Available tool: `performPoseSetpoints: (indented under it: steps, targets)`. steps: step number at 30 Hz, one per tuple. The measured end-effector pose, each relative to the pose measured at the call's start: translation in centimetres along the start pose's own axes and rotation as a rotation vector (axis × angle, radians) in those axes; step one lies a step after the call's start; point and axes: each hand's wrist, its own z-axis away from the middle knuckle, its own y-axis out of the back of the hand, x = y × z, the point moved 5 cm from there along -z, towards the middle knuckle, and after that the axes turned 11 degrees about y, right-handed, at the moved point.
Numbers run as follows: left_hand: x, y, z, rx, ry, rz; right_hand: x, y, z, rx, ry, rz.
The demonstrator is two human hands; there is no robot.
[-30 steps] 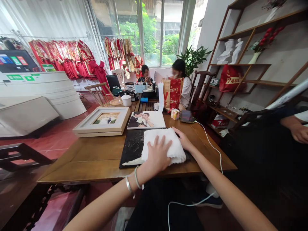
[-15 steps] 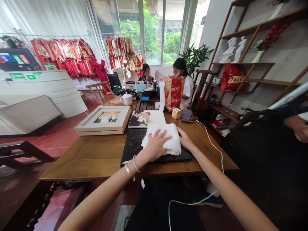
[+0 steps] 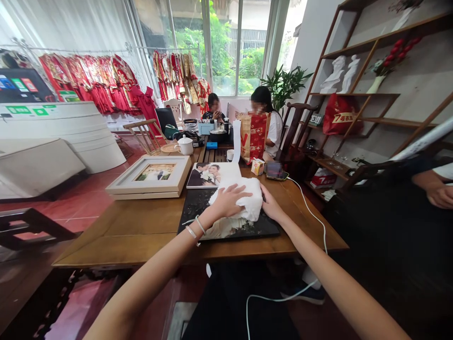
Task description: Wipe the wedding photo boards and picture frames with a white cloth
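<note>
A folded white towel (image 3: 252, 198) rests on a dark photo panel (image 3: 196, 203), whose lower part shows a pale, dress-like picture. Over the towel's left side lies my left hand (image 3: 228, 200), its fingers spread and bent slightly onto the cloth. My right hand (image 3: 272, 205) is closed at the panel's right edge, close beside the towel; some of its fingertips are hidden. Just beyond the panel is a white album (image 3: 230, 170) with a couple's photo on its cover.
A pale picture frame (image 3: 148, 189) lies left on the wooden table (image 3: 141, 231). Behind are a white lidded cup (image 3: 185, 145), a paper bag (image 3: 256, 137), a small carton (image 3: 257, 166) and a phone (image 3: 276, 171) with a white cable. Two people sit opposite; another person's hand (image 3: 439, 191) is at right.
My left hand has slid the towel a little away from me, baring the pale picture on the panel's lower part. My right hand stays at the panel's edge.
</note>
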Motion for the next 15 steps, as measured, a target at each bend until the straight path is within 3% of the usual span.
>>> performPoseSetpoints:
  steps: [3,7,11,15]
  targets:
    - [-0.5,-0.2,-0.6,0.025,0.035,-0.008,0.1,0.0,0.1,-0.018,0.006,0.024]
    - [0.0,-0.1,1.0,0.030,0.084,-0.019,0.1,0.0,-0.1,-0.047,-0.010,0.113]
    - [0.6,0.1,5.0,-0.016,0.113,-0.015,-0.2,-0.1,-0.4,-0.095,0.026,0.197]
    - [1.5,0.2,10.6,-0.078,0.135,-0.022,-0.6,-0.3,-0.5,-0.088,0.031,0.241]
